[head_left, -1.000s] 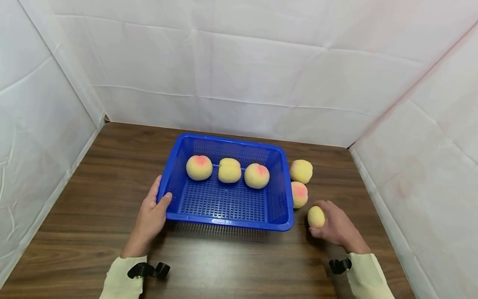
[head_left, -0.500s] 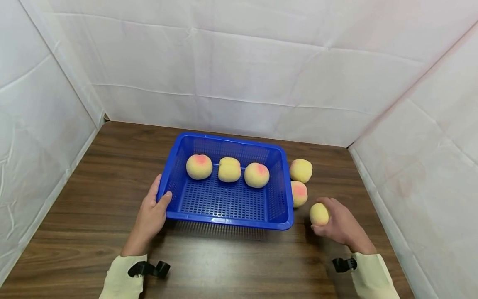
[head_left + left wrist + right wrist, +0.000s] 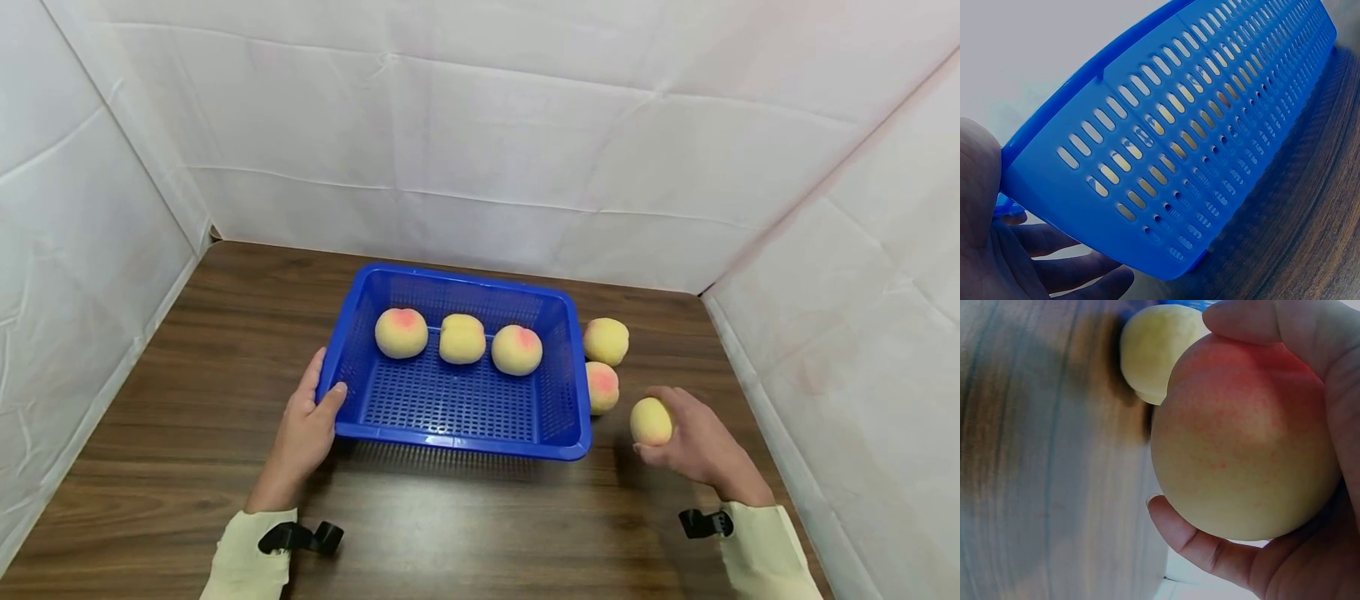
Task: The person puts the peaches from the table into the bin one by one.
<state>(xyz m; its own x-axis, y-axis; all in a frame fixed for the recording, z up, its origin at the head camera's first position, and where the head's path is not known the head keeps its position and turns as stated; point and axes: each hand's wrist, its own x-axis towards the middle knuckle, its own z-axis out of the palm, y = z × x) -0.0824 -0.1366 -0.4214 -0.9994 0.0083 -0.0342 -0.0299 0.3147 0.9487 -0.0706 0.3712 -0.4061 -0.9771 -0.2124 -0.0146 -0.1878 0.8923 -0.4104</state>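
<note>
My left hand [image 3: 303, 425] grips the left front corner of a blue plastic basket [image 3: 465, 447], thumb over the rim and fingers along the outer wall. Inside the basket sit three peaches in a row: a left peach [image 3: 401, 333], a middle peach [image 3: 462, 339] and a right peach [image 3: 517, 350]. To the right of the basket my right hand [image 3: 701, 437] holds another peach [image 3: 651, 422] between thumb and fingers. That peach [image 3: 1247, 444] fills much of the right wrist view, its pink side toward the thumb. The basket's slotted wall [image 3: 1166, 144] spans the left wrist view.
Two loose peaches lie on the brown wooden table [image 3: 465, 533] against the basket's right side, a rear peach [image 3: 606, 342] and a front peach [image 3: 602, 388]. White cloth [image 3: 480, 142] walls in the back and both sides.
My right hand has moved a little to the right and away from me with its peach, drawing off from the basket. My left hand and the basket have stayed in place.
</note>
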